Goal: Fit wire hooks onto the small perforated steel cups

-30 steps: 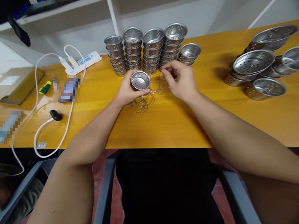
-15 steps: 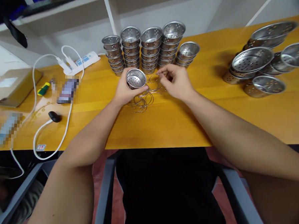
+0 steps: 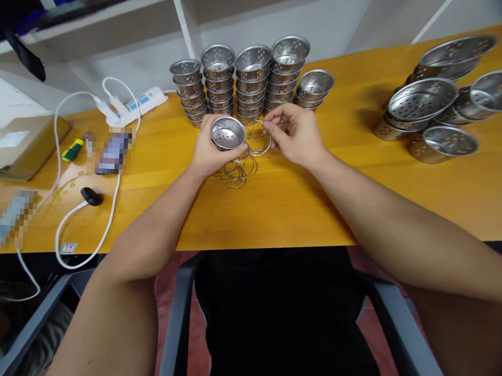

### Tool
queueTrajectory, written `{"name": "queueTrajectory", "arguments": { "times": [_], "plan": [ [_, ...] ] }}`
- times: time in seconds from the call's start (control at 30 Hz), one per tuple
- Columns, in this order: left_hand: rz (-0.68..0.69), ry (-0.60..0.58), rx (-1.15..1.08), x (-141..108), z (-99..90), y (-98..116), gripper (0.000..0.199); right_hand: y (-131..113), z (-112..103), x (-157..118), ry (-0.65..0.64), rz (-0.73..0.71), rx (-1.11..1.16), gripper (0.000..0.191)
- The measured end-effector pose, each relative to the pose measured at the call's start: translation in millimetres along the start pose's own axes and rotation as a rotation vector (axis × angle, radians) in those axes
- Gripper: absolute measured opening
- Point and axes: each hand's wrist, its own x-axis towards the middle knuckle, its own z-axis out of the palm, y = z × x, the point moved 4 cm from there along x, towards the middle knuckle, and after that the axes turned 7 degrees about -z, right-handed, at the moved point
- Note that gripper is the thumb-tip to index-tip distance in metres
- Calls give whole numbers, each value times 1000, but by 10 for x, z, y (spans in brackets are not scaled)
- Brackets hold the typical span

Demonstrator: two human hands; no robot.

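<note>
My left hand (image 3: pixel 211 152) is wrapped round a small perforated metal cup (image 3: pixel 227 134), which is tipped so that its holed bottom shows. To the right of the cup, my right hand (image 3: pixel 295 133) pinches a thin curved wire (image 3: pixel 269 146) between thumb and fingers. More curved wires (image 3: pixel 240 173) lie in a loose tangle on the wooden table (image 3: pixel 275 211), below the cup and between the hands. Several stacks of similar perforated cups (image 3: pixel 251 87) stand in a row just behind both hands.
More perforated cups (image 3: pixel 424 101) are grouped at the right. On the left lie a power strip (image 3: pixel 140 105), a phone (image 3: pixel 115 151), a green and yellow object (image 3: pixel 72 150), a black plug-like piece (image 3: pixel 91 196) on a white cable, and a cardboard box (image 3: pixel 26 142). Shelving rises behind the table.
My right hand's fingers have shifted slightly, and a curved wire now shows more clearly at their tips. My left hand keeps the cup in nearly the same place.
</note>
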Motion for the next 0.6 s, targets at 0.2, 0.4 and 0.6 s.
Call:
{"name": "queueTrajectory", "arguments": {
  "times": [0.2, 0.4, 0.6],
  "plan": [
    [-32, -26, -28, 4, 86, -33, 113, -47, 79, -7, -6, 1, 89, 76],
    [22, -91, -80, -25, 204, -37, 107, -220, 44, 16, 2, -42, 32, 60],
    [-9, -131, -45, -81, 258, 134, 101, -304, 121, 0, -9, -52, -9, 54]
  ]
}}
